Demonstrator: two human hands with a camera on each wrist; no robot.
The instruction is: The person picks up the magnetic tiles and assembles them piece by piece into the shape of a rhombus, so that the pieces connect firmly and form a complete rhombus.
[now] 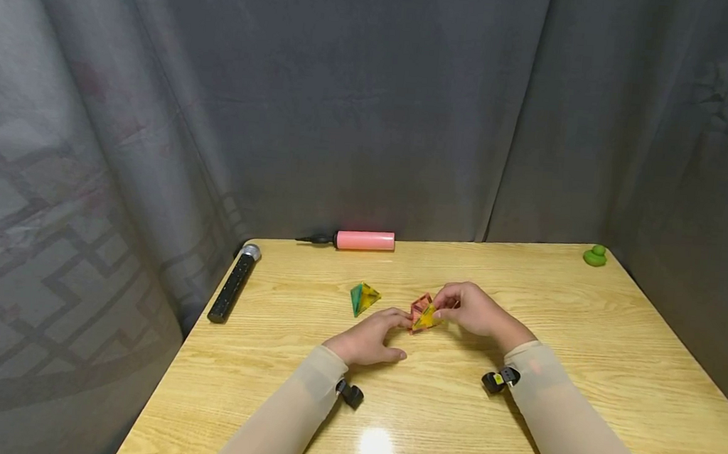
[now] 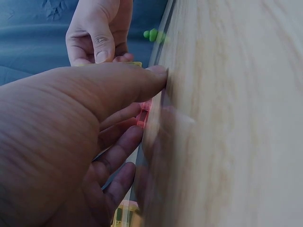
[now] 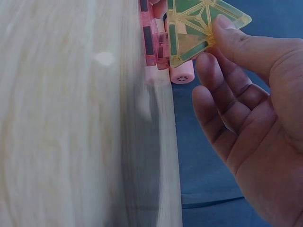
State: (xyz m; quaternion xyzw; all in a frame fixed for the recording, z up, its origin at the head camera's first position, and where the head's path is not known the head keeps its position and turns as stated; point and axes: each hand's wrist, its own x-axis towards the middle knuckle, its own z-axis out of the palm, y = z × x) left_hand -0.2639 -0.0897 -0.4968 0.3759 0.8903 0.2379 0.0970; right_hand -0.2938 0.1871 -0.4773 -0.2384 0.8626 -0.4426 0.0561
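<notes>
My right hand (image 1: 469, 308) pinches a translucent yellow triangular magnetic tile (image 3: 189, 29) between thumb and fingers. The tile stands tilted, its lower edge against a flat pinkish-red tile piece (image 1: 419, 305) on the table. My left hand (image 1: 369, 338) lies low on the table, fingers extended, fingertips touching the left side of that red piece; the thumb points away from it. In the left wrist view the red piece (image 2: 144, 115) shows just beyond the fingertips. A green-and-yellow pyramid of tiles (image 1: 368, 296) stands to the left, apart from both hands.
A pink hand pump (image 1: 365, 241) with a black nozzle lies at the table's back edge. A black microphone (image 1: 233, 286) with a silver head lies along the left edge. A small green toy (image 1: 595, 256) sits at the back right corner. Grey curtains (image 1: 373, 114) hang behind the wooden table (image 1: 587, 323).
</notes>
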